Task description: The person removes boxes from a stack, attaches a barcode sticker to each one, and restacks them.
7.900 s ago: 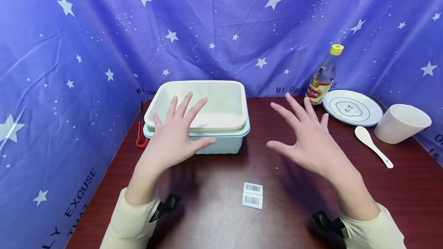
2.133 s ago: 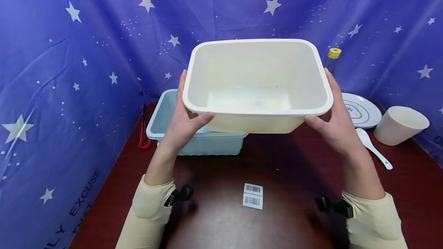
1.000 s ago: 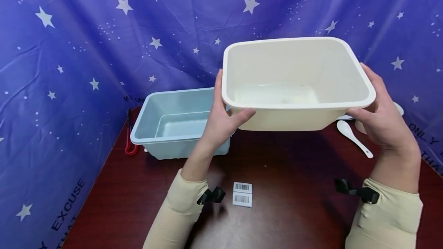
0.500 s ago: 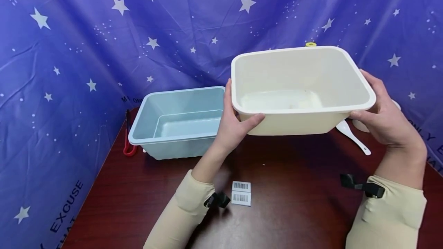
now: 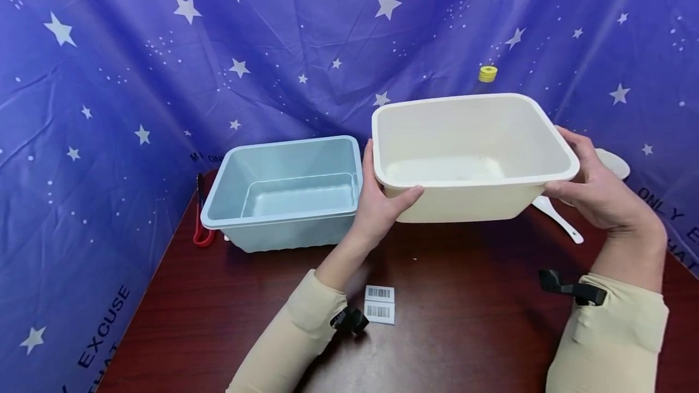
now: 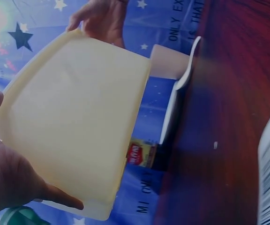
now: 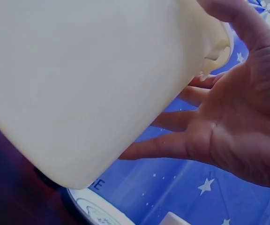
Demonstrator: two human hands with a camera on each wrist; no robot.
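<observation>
By the left hand [image 5: 380, 208] and right hand [image 5: 603, 196], opposite ends of the cream tub [image 5: 469, 205] were gripped above the worktop [image 5: 469, 314], beside the blue tub [image 5: 292, 235]. A carrying step was judged in hand; for lowering, the spoon [image 5: 561, 221] would have to be avoided.

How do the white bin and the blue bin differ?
Color: the white bin is cream, the blue bin pale blue. Position: the left hand and right hand hold the white bin above the table, while the blue bin rests on the table. Both are open, rectangular tubs.
</observation>
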